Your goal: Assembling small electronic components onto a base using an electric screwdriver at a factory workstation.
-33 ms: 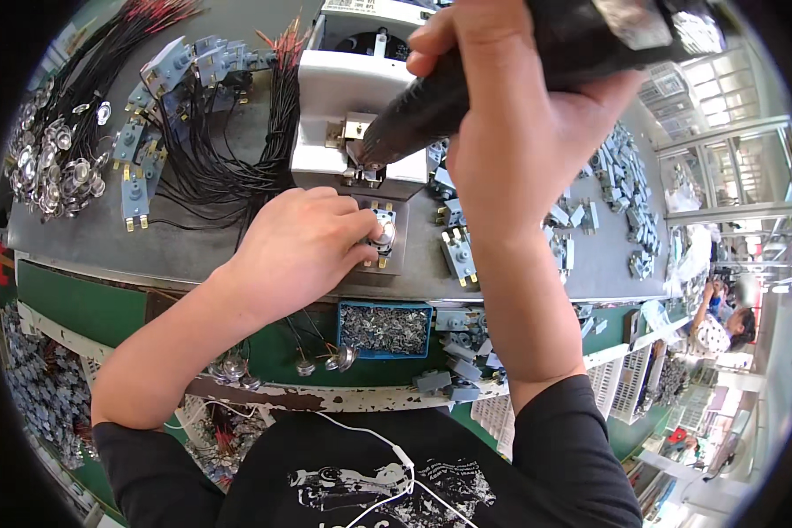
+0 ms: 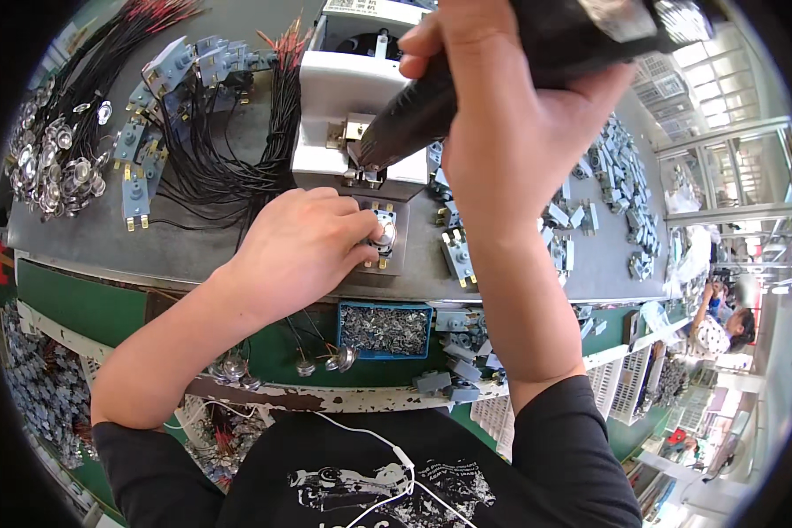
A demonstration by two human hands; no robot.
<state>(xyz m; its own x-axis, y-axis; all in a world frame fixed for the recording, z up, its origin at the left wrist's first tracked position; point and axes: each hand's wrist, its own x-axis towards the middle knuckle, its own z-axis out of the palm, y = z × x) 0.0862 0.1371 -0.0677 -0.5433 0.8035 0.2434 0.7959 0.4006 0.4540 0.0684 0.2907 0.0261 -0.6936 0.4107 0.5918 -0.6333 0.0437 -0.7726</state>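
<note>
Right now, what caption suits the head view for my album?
Left hand holds a small part beside a white machine while the right hand grips a black tool.

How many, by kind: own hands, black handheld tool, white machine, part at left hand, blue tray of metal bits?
Left hand and right hand: 2
Black handheld tool: 1
White machine: 1
Part at left hand: 1
Blue tray: 1
Total: 6

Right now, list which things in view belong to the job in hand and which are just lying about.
Apparently in use:
left hand, holding a disc-topped part;
right hand, gripping a black tool;
white machine at the tool's tip.

Apparently just lying about:
wired metal discs, left;
loose grey parts, right;
blue tray of small metal pieces.
</note>
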